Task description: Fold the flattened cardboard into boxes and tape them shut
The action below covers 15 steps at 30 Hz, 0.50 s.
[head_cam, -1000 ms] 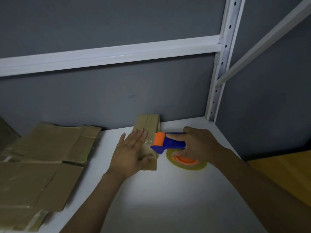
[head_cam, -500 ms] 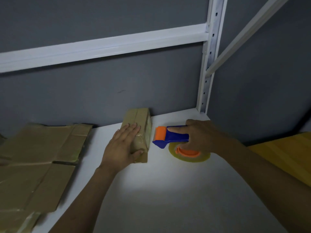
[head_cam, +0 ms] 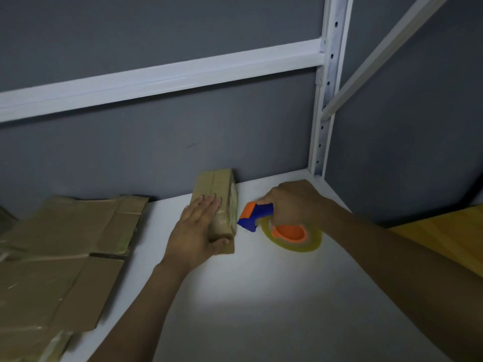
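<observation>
A small brown cardboard box (head_cam: 218,188), taped along its top, lies on the white shelf (head_cam: 261,309) against the grey back wall. My left hand (head_cam: 198,226) lies flat on its top with straight fingers, the thumb against the near end. My right hand (head_cam: 292,202) grips the blue and orange tape dispenser (head_cam: 257,215), whose clear tape roll (head_cam: 295,236) sits on the shelf just right of the box. The dispenser's blue nose is close to the box's right side, a small gap between them.
Several flattened cardboard sheets (head_cam: 60,257) are stacked on the shelf at the left. A white upright post (head_cam: 324,100) and crossbar (head_cam: 162,77) frame the back. A yellow wooden surface (head_cam: 449,236) shows at the right.
The dispenser has drawn away from the box's top to the right and lower, toward the shelf. My left hand stays pressed on the box. The camera has shifted slightly.
</observation>
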{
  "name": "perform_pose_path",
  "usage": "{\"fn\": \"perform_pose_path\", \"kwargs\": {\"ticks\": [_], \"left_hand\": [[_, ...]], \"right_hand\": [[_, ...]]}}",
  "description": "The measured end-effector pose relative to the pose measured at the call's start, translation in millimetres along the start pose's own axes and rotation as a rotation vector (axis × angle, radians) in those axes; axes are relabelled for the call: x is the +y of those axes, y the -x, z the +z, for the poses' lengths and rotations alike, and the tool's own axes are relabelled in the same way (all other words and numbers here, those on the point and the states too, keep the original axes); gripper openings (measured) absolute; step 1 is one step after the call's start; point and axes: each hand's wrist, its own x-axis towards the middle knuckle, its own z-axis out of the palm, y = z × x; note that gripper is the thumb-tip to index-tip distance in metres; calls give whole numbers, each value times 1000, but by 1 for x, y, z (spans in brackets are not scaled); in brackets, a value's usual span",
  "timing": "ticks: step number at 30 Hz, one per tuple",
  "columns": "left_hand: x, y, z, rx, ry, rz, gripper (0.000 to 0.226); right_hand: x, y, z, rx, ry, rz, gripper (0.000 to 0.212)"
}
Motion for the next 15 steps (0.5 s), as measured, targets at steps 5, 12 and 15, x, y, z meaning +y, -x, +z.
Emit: {"fn": "perform_pose_path", "kwargs": {"ticks": [5, 12, 15], "left_hand": [[4, -10, -16, 50, -9, -3, 105], [-15, -24, -4, -63, -56, 108, 119], [-15, -21, -1, 1, -37, 124, 107]], "right_hand": [[42, 6, -1, -124, -663, 299, 55], [65, 9, 25, -190, -890, 460, 26], [43, 0, 40, 26, -560, 446, 40]]}}
